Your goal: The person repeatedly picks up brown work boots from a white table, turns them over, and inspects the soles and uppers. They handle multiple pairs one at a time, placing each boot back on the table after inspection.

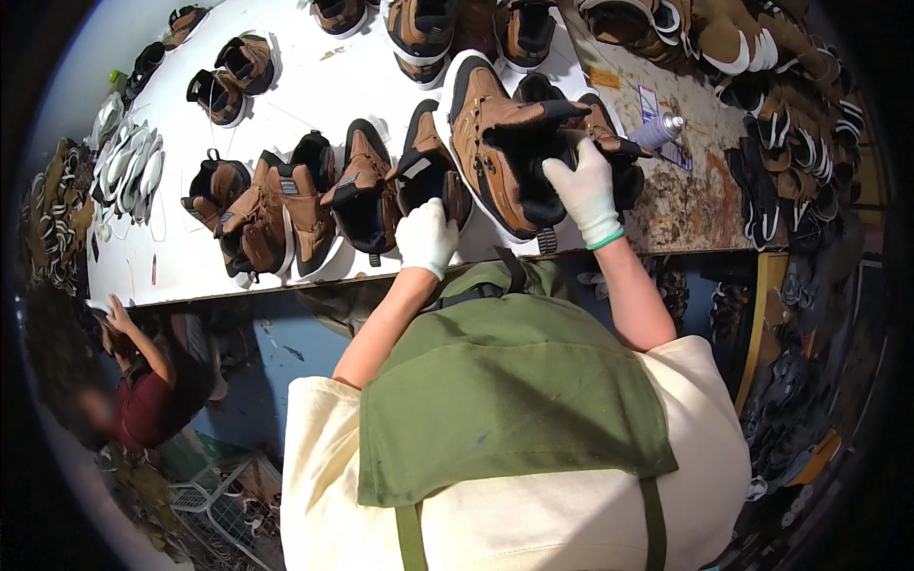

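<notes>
White knit gloves cover both my hands. My right hand is closed on the collar of a brown boot with black lining and a white sole, its toe pointing away from me and its sole tilted to the left. My left hand has its fingers curled at the heel opening of a smaller-looking brown boot just to the left; its fingertips are partly hidden. Close by on that side stands another brown boot. Behind my right hand, more brown boots are partly covered.
Several brown boots stand along the white tabletop. A spray can lies on the stained board to the right. Shoe parts hang at the far right, and pale ones are piled at left. Another person works at lower left.
</notes>
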Motion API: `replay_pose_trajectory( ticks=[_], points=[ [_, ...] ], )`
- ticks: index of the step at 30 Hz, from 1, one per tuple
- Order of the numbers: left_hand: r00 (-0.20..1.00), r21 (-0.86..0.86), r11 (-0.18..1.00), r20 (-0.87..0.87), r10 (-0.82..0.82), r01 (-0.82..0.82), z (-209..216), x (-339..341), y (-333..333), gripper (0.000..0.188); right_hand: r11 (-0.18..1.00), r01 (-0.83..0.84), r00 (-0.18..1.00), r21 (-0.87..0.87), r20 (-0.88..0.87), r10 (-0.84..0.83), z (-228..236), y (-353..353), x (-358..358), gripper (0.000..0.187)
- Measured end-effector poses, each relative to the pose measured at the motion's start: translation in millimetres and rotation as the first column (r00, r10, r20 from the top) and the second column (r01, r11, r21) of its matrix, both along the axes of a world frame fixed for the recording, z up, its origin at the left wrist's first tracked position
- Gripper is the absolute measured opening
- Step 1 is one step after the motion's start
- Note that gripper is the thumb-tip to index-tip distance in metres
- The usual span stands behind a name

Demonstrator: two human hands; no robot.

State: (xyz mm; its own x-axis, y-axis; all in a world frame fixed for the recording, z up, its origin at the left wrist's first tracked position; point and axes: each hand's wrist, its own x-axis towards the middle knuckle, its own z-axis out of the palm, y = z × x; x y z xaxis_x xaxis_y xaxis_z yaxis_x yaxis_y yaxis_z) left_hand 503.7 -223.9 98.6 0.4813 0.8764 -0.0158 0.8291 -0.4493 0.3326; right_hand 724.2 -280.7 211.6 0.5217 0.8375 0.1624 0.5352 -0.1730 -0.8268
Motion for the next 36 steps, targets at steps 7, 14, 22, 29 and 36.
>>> replay_pose_trajectory(
  ticks=[7,14,22,29,36],
  points=[
    [0.969,-0.072,0.988,0.199,0.145,-0.133,8.6,-11.9,-1.9,0.028,0.999,-0.023,1.000,0.026,-0.019,0.023,-47.6,-1.1,2.7,0.042],
    [0.970,-0.055,0.992,0.208,0.126,-0.117,6.2,-15.5,-4.2,0.027,1.000,-0.025,1.000,-0.012,-0.011,0.025,-73.9,-10.1,12.8,0.038],
    [0.962,-0.014,0.994,0.251,0.105,-0.105,7.3,-19.4,-2.8,0.024,0.998,0.010,0.993,-0.055,0.116,-0.003,-84.5,-13.6,13.6,0.034],
    [0.961,-0.022,0.994,0.253,0.109,-0.107,3.6,-22.2,2.6,0.023,0.980,0.096,0.950,-0.175,0.309,-0.038,-72.6,-7.2,-9.1,0.033],
    [0.951,-0.013,0.993,0.287,0.117,-0.118,0.5,-21.9,9.8,0.024,0.930,0.169,0.924,-0.325,0.380,-0.035,-95.7,8.0,-2.9,0.031]
  ],
)
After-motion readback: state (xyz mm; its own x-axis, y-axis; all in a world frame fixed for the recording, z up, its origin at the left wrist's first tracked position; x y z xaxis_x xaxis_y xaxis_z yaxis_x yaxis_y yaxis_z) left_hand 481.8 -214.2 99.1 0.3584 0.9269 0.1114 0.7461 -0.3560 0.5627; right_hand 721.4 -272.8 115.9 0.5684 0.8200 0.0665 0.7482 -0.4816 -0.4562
